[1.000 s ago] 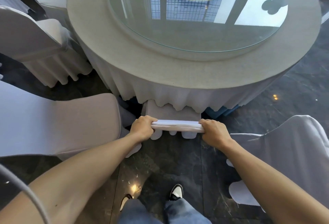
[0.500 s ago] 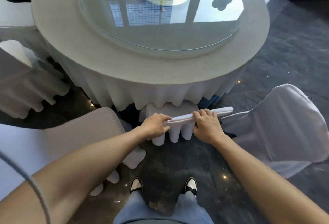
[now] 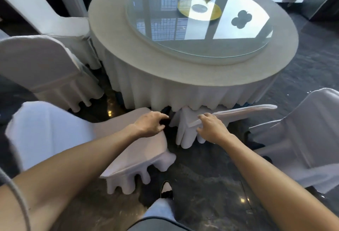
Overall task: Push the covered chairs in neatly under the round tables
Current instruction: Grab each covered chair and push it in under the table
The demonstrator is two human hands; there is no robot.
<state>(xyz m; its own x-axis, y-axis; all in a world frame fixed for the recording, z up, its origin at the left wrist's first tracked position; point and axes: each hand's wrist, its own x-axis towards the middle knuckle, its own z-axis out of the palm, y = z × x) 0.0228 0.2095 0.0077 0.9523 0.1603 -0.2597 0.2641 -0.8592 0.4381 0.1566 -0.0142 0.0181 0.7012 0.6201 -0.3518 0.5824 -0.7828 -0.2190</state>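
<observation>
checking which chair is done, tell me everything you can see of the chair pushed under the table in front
The chair wears a white, smooth fabric cover with a scalloped skirt reaching the dark floor. Its seat is tucked under the round table's hanging cloth; only the back's top edge, seen end-on as a thin strip running right, and the rear skirt show. The right hand rests on that edge, fingers curled over it. The left hand is off it, on the neighbouring chair.

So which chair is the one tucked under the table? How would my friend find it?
Start at the big round table with the glass disc on top. At its near edge, one covered chair sits with its seat hidden under the tablecloth, and the right hand rests on its back. Only this chair is pushed in; the others stand out on the floor.
</observation>
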